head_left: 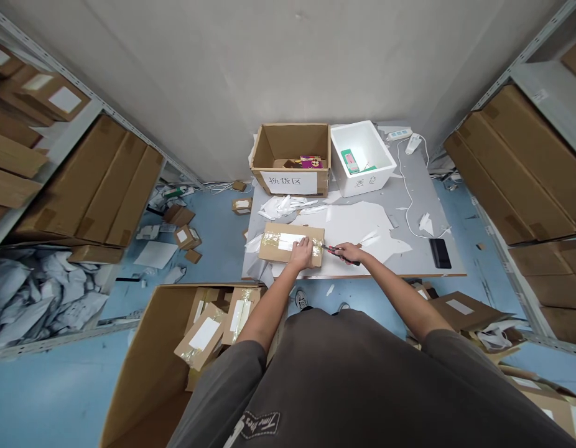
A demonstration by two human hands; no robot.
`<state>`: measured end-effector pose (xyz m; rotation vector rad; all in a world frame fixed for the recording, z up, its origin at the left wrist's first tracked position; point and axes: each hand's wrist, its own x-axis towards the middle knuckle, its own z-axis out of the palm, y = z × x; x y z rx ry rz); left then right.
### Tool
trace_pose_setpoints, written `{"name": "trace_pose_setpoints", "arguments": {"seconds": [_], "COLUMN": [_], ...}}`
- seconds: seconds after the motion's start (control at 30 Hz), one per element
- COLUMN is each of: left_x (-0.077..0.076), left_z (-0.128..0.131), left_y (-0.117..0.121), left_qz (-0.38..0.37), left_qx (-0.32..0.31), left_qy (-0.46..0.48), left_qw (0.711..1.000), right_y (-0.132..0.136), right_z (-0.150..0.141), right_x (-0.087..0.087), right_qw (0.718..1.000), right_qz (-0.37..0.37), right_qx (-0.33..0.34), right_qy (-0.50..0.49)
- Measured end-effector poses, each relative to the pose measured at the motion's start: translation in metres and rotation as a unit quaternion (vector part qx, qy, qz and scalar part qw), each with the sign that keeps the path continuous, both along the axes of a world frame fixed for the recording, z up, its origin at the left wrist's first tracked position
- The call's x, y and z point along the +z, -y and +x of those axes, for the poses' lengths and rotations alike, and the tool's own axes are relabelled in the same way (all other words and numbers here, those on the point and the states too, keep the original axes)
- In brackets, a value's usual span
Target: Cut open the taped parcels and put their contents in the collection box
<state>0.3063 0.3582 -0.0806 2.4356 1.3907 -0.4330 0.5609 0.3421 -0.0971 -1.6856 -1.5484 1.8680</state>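
A taped cardboard box (pixel 272 242) with a white label lies flat on the table in front of me. My left hand (pixel 301 252) rests on top of it with the fingers laid over the label and tape, steadying its right half. In my closed right hand (pixel 349 251) is a slim red-and-black utility knife (pixel 333 250). Its tip points left and meets the box's right end, where clear tape shows. Exactly how far the tip goes in is too small to tell. White paper sheeting (pixel 357 218) lies under and beside the box.
Behind stand an open cardboard box (pixel 255 163) and a white foam bin (pixel 385 167), both holding small packs. A black phone (pixel 440 254) and white cable lie at right. A big carton (pixel 143 348) of parcels stands lower left. Loaded shelves (pixel 94 109) flank both sides.
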Motion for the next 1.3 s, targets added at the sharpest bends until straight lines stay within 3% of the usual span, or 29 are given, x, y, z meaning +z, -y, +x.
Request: {"name": "trace_pose_setpoints", "arguments": {"seconds": [0.53,0.7,0.87,1.07,1.3], "left_x": [0.0,-0.004,-0.009,-0.006,-0.008], "left_z": [-0.007,-0.007,-0.013,-0.032,-0.011], "left_y": [0.002,0.0,-0.002,-0.024,-0.066], "left_qz": [-0.007,-0.004,-0.018,0.009,0.019], "left_qx": [-0.004,0.0,0.007,0.064,-0.002], "left_qy": [0.005,0.012,0.033,0.1,0.037], "left_qw": [1.0,1.0,0.999,0.993,0.999], "right_y": [0.009,0.025,0.052,0.073,0.08], "right_z": [-0.002,-0.011,0.0,0.017,-0.028], "right_x": [-0.008,-0.015,-0.017,-0.013,-0.016], "right_qw": [0.996,0.992,0.994,0.98,0.96], "right_qz": [-0.053,-0.091,-0.055,0.001,0.026], "right_qx": [-0.037,-0.041,-0.056,-0.189,-0.275], "right_qy": [-0.059,-0.074,-0.081,-0.058,-0.041]}}
